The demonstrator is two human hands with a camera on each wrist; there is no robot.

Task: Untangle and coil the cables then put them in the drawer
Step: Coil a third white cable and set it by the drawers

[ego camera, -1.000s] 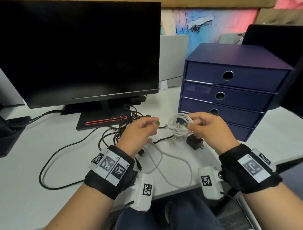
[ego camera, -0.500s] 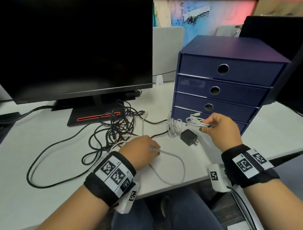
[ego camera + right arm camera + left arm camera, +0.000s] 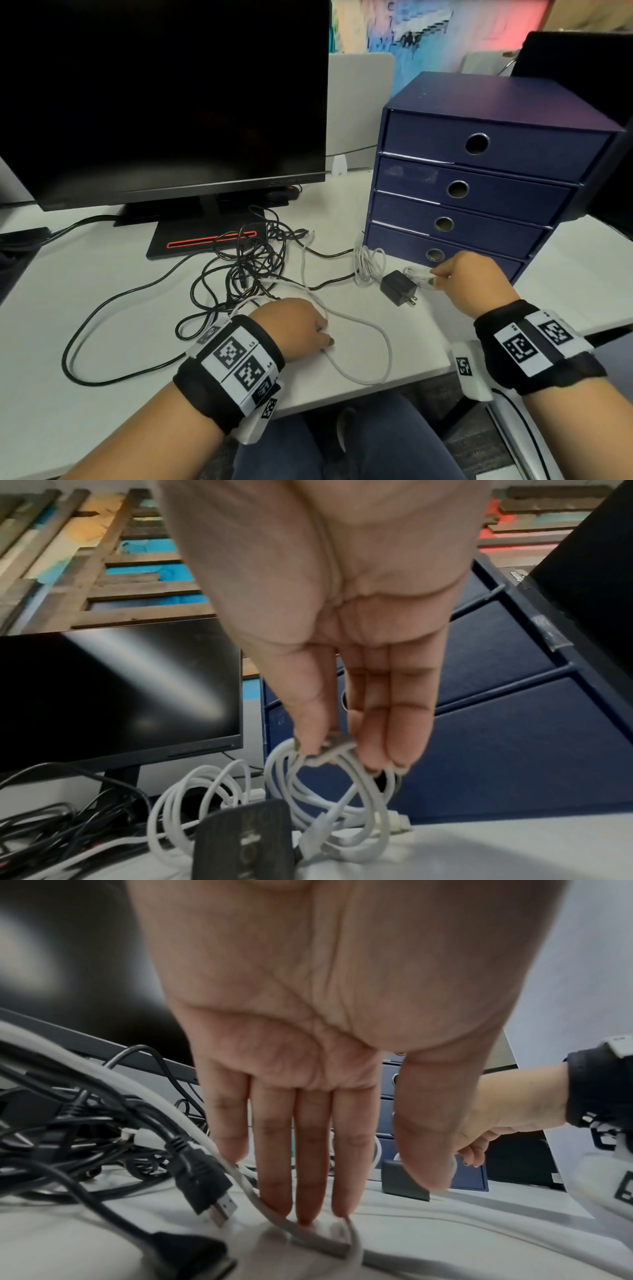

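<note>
The left hand (image 3: 308, 1015) is flat, and its straight fingers (image 3: 274, 1177) point down at the white table (image 3: 479, 1240). The fingertips press on a white cable (image 3: 308, 1234) that loops under them. Just to the left lies a pile of black cables (image 3: 85, 1137), and one black plug (image 3: 205, 1185) with a shiny metal tip pokes out. Far off on the right, the right hand (image 3: 507, 1112) reaches down near a dark blue drawer box (image 3: 388, 1096). A small dark block (image 3: 400, 1183) sits behind the thumb.

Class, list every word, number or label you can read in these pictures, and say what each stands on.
None can be read.
Wrist bands: only black-and-white square code markers; tiny characters beside them are too small to read.
Blue drawer unit: no label.
Black charger: moulded marks, too blurred.
Monitor: dark, no readable brand.
</note>
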